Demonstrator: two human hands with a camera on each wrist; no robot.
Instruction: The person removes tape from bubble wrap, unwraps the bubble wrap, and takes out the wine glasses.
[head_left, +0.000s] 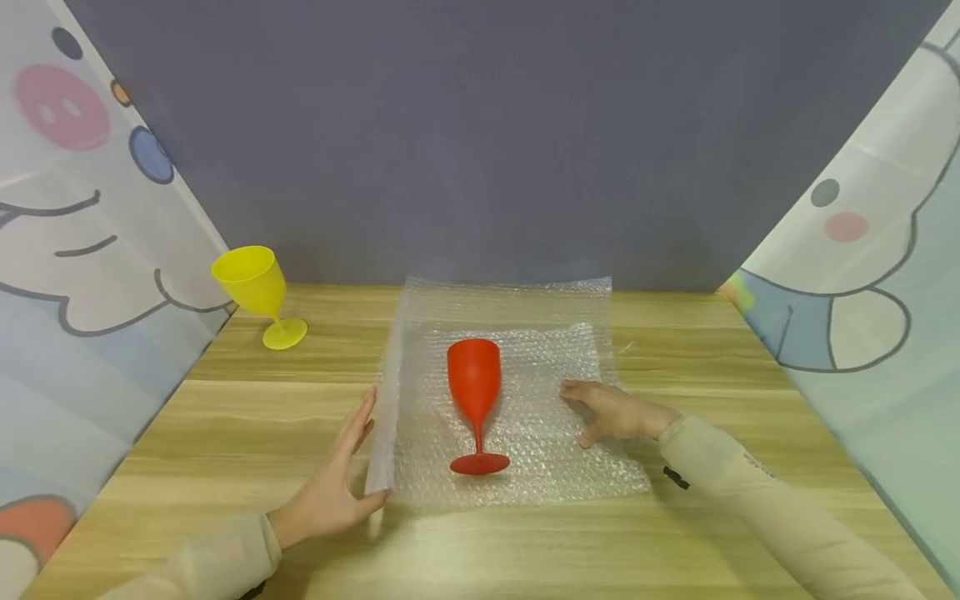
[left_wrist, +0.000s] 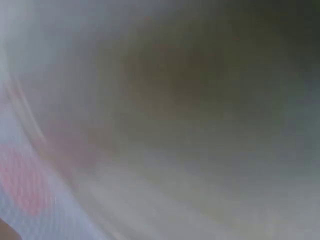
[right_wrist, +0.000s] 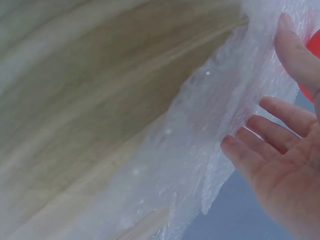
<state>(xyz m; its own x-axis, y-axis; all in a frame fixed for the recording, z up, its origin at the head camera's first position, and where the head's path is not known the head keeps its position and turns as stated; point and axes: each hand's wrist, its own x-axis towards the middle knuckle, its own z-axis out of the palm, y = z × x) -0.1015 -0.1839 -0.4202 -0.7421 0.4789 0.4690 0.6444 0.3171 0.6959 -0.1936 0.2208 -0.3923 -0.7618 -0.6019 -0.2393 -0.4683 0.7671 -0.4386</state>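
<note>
A red plastic goblet (head_left: 474,379) lies on a sheet of bubble wrap (head_left: 540,467), its foot toward me and its bowl away. My left hand (head_left: 333,487) is at the sheet's left edge, fingers extended and the thumb by the near left corner. Over the right part of the sheet, my right hand (head_left: 611,410) hovers or rests lightly; its fingers (right_wrist: 245,155) are spread loosely with nothing between them in the right wrist view. The left wrist view is too blurred and close to show the left hand's contact.
A yellow goblet (head_left: 258,292) stands upright on the wooden table (head_left: 225,433) at the back left. A grey wall (head_left: 480,142) rises behind the table. Cartoon-printed cloths (head_left: 847,225) flank both sides.
</note>
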